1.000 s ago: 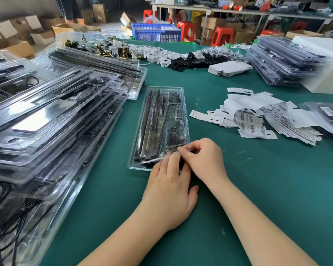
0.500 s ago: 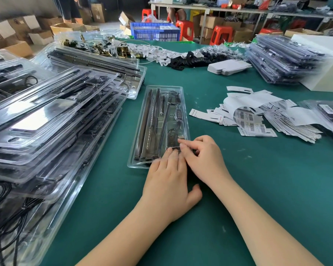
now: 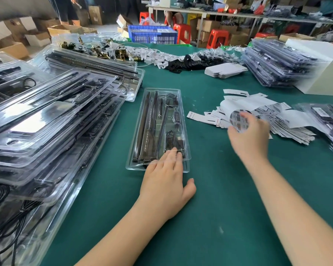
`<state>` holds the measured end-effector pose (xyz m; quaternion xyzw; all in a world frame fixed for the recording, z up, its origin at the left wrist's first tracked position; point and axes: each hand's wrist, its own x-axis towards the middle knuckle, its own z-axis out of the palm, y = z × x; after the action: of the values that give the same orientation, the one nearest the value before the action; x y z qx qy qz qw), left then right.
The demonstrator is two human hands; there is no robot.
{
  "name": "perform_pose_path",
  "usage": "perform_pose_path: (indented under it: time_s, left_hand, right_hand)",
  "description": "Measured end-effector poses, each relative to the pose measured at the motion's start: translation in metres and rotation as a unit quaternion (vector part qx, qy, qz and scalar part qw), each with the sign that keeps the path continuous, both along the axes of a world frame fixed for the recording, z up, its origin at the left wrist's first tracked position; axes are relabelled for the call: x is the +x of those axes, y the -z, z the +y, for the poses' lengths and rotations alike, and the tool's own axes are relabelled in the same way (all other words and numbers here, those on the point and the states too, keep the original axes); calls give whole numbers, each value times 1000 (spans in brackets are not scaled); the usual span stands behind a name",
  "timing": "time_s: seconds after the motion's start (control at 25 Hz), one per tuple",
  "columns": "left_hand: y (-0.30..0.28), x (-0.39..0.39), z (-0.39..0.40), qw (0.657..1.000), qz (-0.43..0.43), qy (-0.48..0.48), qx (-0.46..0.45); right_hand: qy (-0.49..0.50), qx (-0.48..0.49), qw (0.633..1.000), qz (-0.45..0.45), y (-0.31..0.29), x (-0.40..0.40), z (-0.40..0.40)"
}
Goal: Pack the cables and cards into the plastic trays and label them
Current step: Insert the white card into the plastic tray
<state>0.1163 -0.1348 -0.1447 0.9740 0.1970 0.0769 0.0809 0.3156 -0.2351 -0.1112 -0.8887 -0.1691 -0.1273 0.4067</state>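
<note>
The left hand [image 3: 162, 186] lay flat with straight fingers, pressing down on the near end of the clear plastic tray [image 3: 158, 129]. Its thumb stuck out to the side on the green table [image 3: 210, 217]. The right hand [image 3: 248, 137] was up over the pile of white labels [image 3: 258, 116], and it was blurry. It reached at a curled sheet of barcode stickers [image 3: 237, 120], but I could not tell if the fingers held it or only touched it.

The tray sat in the middle of the table, with its long side running away from the person. Inside it were long dark strips [image 3: 145, 129] on the left and coiled black cables [image 3: 172, 140] in small pockets on the right.

Along the left edge of the table leaned a big stack of filled trays [image 3: 46, 116]. At the far right corner stood another stack of packed trays [image 3: 277, 62], next to a white box [image 3: 319, 70]. Near the far edge lay a small stack of white cards [image 3: 224, 71] and a heap of little black and white parts [image 3: 181, 58]. A blue crate [image 3: 152, 34] stood beyond the table.
</note>
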Motion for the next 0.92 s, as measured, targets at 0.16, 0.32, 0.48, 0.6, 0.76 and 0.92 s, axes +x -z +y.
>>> perform_pose_path:
  time_s: [0.16, 0.32, 0.48, 0.6, 0.76, 0.92]
  left_hand:
    - [0, -3, 2, 1000, -3, 15, 14]
    - [1, -4, 3, 999, -1, 20, 30]
    - [2, -2, 1, 1000, -7, 8, 24]
    - [3, -1, -1, 1000, -16, 1, 18]
    - [4, 0, 0, 1000, -20, -9, 5]
    - [3, 1, 2, 1000, -16, -1, -10]
  right_hand:
    - [47, -166, 984, 40, -13, 47, -14]
    - [-145, -138, 963, -178, -12, 33, 2]
    - [-253, -201, 943, -80, 4, 27, 56]
    - [-181, -364, 913, -17, 10, 46, 82]
    - [-101, -412, 905, -17, 6, 60, 85]
    - [-116, -209, 965, 104, -6, 60, 75]
